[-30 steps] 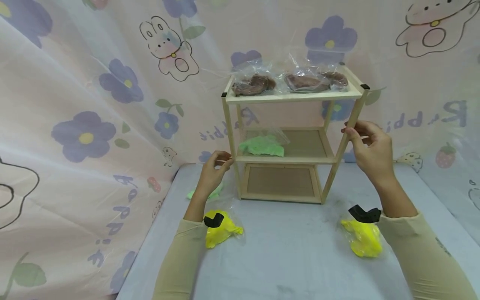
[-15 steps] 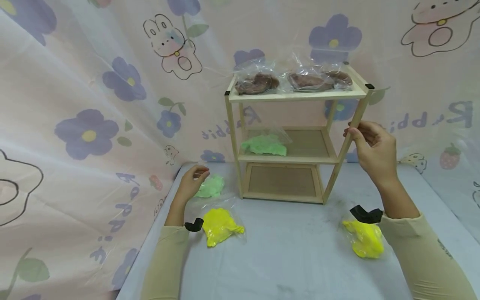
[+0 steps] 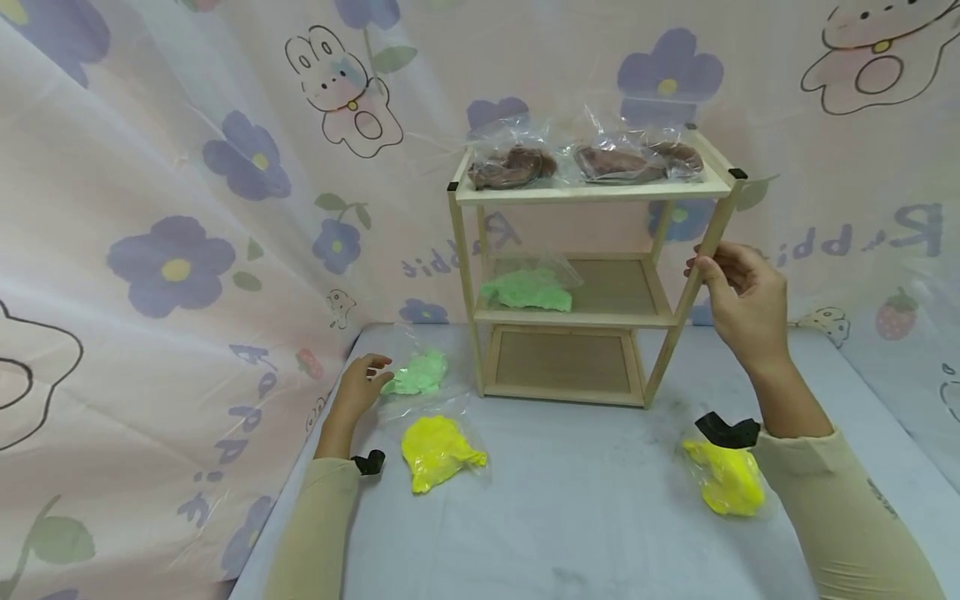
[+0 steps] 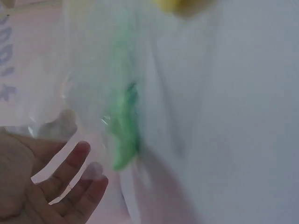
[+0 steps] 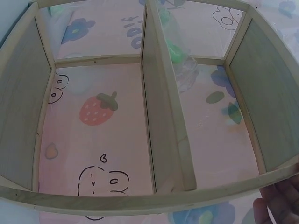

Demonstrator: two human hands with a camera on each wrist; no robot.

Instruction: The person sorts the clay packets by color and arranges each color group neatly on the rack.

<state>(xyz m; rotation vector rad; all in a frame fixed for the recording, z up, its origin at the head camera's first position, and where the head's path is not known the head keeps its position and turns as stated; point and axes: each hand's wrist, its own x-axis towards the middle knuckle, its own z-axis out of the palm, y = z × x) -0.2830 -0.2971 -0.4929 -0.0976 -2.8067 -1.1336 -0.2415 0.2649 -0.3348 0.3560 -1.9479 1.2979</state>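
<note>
My left hand [image 3: 362, 385] is at the left edge of a clear bag of light green clay-like stuff [image 3: 422, 372] on the table. In the left wrist view its fingers [image 4: 70, 168] are spread and loosely bent beside the green bag [image 4: 124, 135]; none of them curls round it. At the right, my right hand [image 3: 750, 304] holds the right front post of a small wooden shelf rack [image 3: 693, 283] between thumb and fingers. The right wrist view shows the rack [image 5: 161, 116] from its side, with fingertips [image 5: 282, 200] at the post in the lower right corner.
Bagged brown lumps [image 3: 513, 168] lie on the rack's top board. Another green bag [image 3: 528, 290] is at the left of the middle shelf. Yellow bags lie on the table, one left [image 3: 438, 454], one under the right forearm [image 3: 723, 479]. A patterned curtain [image 3: 172, 375] hangs behind and left.
My left hand has left the rack's left front post and moved left and down to the green bag on the table. My right hand stays on the right post.
</note>
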